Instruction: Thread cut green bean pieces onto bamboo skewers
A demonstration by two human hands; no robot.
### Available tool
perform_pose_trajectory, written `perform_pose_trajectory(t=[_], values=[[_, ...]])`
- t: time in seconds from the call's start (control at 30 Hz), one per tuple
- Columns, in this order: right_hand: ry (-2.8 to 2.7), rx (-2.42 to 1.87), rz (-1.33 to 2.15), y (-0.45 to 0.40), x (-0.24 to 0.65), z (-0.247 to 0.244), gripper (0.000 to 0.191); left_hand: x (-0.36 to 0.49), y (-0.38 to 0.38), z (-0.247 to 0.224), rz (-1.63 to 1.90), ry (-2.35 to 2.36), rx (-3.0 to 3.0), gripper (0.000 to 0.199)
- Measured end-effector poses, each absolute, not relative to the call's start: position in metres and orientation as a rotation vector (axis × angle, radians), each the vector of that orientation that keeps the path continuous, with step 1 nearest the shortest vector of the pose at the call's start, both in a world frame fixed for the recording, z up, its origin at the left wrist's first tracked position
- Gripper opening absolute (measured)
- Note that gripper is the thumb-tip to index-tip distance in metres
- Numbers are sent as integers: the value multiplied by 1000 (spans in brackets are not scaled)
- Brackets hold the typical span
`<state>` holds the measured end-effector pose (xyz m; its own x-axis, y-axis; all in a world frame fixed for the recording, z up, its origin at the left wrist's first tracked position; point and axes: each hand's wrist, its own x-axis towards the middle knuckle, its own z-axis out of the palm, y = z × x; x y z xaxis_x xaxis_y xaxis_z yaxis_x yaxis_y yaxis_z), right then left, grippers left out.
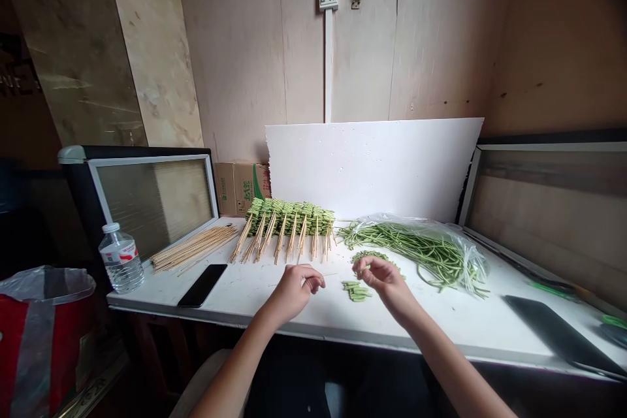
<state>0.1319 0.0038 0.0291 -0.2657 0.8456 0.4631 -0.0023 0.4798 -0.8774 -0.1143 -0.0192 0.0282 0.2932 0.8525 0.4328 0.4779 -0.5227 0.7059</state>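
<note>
Above the front middle of the table, my left hand (294, 289) is closed in a pinch. A thin bamboo skewer (331, 273) sticks out of it towards the right. My right hand (382, 277) has its thumb and fingertips pinched on a short piece of green bean (361, 268), mostly covered by the fingers. Just below and between the hands lies a small group of cut bean pieces (357, 291). A further heap of cut pieces (371, 255) is partly hidden behind my right hand.
Bean skewers (294, 217) are stacked at the back, sticks forward. Bare skewers (193, 248), a phone (202, 285) and a water bottle (121, 258) stand left. Long beans (421, 248) in a plastic bag and a dark flat slab (558, 333) lie right.
</note>
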Motion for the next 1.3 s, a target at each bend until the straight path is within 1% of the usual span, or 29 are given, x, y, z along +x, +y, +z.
perform_pose_trajectory(t=[0.13, 0.2, 0.27, 0.33, 0.47, 0.6, 0.7, 0.83, 0.93, 1.03, 1.17, 1.3], values=[[-1526, -858, 1004, 9, 140, 33, 41, -124, -2, 4, 1062, 1318, 2047, 30], [-1545, -931, 1036, 13, 141, 29, 43, -127, 6, -15, 955, 1421, 2081, 35], [-1607, -1008, 993, 19, 142, 21, 45, -129, 12, -31, 858, 1501, 2137, 40], [-1687, -1078, 847, 27, 144, 9, 45, -130, 17, -42, 846, 1522, 2159, 41], [-1850, -1185, 485, 43, 147, -20, 37, -131, 20, -43, 931, 1521, 2115, 33], [-1930, -1242, 329, 50, 150, -36, 43, -128, 18, -41, 932, 1600, 2158, 22], [-1936, -1201, 322, 51, 151, -36, 49, -123, 18, -47, 910, 1613, 2254, 14], [-1932, -1150, 360, 51, 151, -32, 53, -119, 21, -56, 888, 1638, 2309, 9], [-1918, -1100, 402, 52, 151, -31, 53, -125, 25, -57, 914, 1709, 2321, 14], [-1884, -1077, 426, 54, 152, -30, 50, -139, 31, -54, 891, 1904, 2338, 19], [-1837, -1093, 441, 54, 153, -28, 49, -159, 38, -57, 700, 2188, 2406, 23], [-1749, -1108, 594, 49, 149, -22, 52, -165, 42, -64, 550, 2201, 2446, 29]])
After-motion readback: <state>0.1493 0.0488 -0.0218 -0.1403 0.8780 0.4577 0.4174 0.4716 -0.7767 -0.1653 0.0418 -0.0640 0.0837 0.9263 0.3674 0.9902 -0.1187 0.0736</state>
